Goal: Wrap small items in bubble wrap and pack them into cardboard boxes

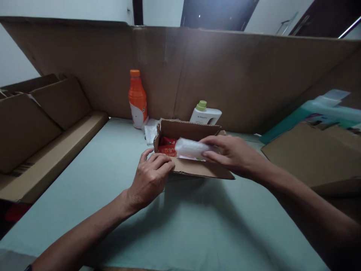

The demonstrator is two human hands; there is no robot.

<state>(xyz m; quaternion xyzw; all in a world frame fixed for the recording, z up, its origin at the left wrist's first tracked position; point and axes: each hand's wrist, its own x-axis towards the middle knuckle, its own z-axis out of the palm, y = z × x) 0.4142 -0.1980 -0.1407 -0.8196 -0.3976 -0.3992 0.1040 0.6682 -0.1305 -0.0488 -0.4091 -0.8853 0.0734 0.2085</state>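
A small open cardboard box (194, 168) sits on the pale green table (180, 226). Inside it lies a red packet (167, 146). My right hand (234, 154) holds a blurred whitish wrapped item (190, 148) over the box's opening. My left hand (150, 177) rests with curled fingers against the box's near left corner, gripping its front wall.
An orange bottle (137, 98) and a white bottle with a green cap (205, 113) stand behind the box against a tall cardboard wall (197, 71). A crumpled clear wrapper (150, 132) lies beside the orange bottle. Cardboard pieces lie left (42, 124) and right (307, 154); a teal package (318, 113) at far right.
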